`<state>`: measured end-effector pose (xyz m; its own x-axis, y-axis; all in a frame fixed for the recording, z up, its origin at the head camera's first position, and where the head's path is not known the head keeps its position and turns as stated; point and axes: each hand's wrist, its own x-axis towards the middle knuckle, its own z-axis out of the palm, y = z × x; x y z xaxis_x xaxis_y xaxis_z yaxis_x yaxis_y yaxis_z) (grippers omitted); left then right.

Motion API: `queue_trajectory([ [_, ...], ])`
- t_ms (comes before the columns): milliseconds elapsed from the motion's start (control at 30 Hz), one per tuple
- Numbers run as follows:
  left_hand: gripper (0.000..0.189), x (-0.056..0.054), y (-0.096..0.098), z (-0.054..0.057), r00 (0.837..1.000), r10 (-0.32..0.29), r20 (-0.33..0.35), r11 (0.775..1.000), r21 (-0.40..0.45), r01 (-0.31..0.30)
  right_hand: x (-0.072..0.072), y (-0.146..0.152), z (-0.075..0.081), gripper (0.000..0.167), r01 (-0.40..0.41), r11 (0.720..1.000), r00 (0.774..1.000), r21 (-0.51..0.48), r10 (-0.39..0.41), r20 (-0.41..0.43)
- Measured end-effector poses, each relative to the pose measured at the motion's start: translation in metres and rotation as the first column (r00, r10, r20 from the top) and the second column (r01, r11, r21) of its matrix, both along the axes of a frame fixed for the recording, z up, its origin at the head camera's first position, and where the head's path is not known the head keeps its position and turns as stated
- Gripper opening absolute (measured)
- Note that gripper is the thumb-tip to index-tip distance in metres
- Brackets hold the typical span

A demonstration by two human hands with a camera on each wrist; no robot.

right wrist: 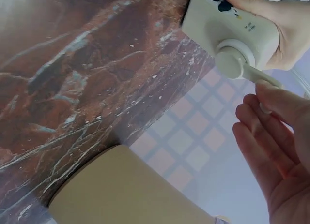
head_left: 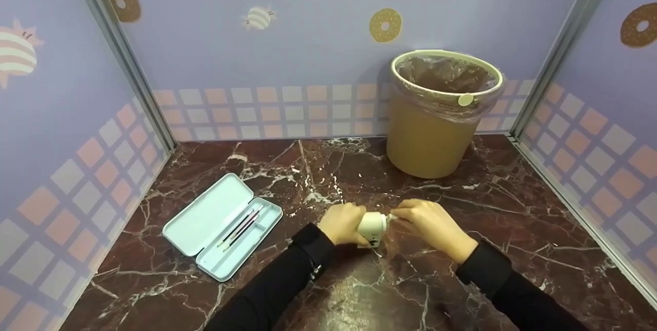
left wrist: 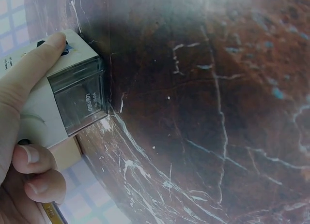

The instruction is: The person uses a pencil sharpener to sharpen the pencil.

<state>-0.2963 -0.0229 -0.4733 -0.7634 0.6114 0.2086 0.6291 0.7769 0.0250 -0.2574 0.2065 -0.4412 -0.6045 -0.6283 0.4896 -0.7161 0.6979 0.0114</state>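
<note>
Fingers of the left hand [head_left: 343,222] are wrapping round a cream-white, box-shaped pencil sharpener [head_left: 372,224] with a dark printed motif, clamping it near the middle of the dark red, white-veined marble-look tabletop [head_left: 390,290]. In the left wrist view, one digit is lying along the body, and a smoky transparent drawer [left wrist: 80,96] is showing at one end. Below the curled fingertips, a narrow yellow strip with dark lettering [left wrist: 52,213] is peeking out; what it belongs to is not showing.

The right hand [head_left: 428,220] is pinching the slim cream crank handle [right wrist: 255,75] between thumb and fingers, just beside the sharpener. A round cream hub [right wrist: 230,63] is joining that handle to the body. Both arms are reaching in from black sleeves [head_left: 267,290].

To the left of the sharpener, a light-blue, rectangular hinged pencil case [head_left: 220,269] is lying open, its divided tray holding slim pencils [head_left: 239,227]. Behind the right hand, a tan round bin [head_left: 428,136] with a cream rim and a clear plastic liner is standing near the back wall. Lavender panels [head_left: 308,49] printed with doughnuts, striped sweets and pink-and-white squares are enclosing the back and both sides.
</note>
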Motion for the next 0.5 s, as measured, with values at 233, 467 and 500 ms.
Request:
queue_trajectory([
  [233, 0.053, -0.001, 0.000, -0.001, 1.000, -0.005, -0.001, 1.000, -0.014, 0.005, -0.011, -0.004, 0.000, 0.018, 0.047, 0.999, 0.998, -0.007, -0.047, -0.045],
  [467, 0.053, -0.001, -0.001, 0.001, 1.000, -0.012, -0.010, 1.000, -0.023, 0.012, -0.025, -0.008, -0.003, 0.014, 0.087, 0.996, 0.994, 0.011, -0.086, -0.070],
  [500, 0.053, -0.001, -0.001, 0.001, 1.000, -0.013, -0.008, 1.000, -0.025, 0.013, -0.027, -0.008, -0.003, 0.014, 0.090, 0.996, 0.994, 0.012, -0.089, -0.065],
])
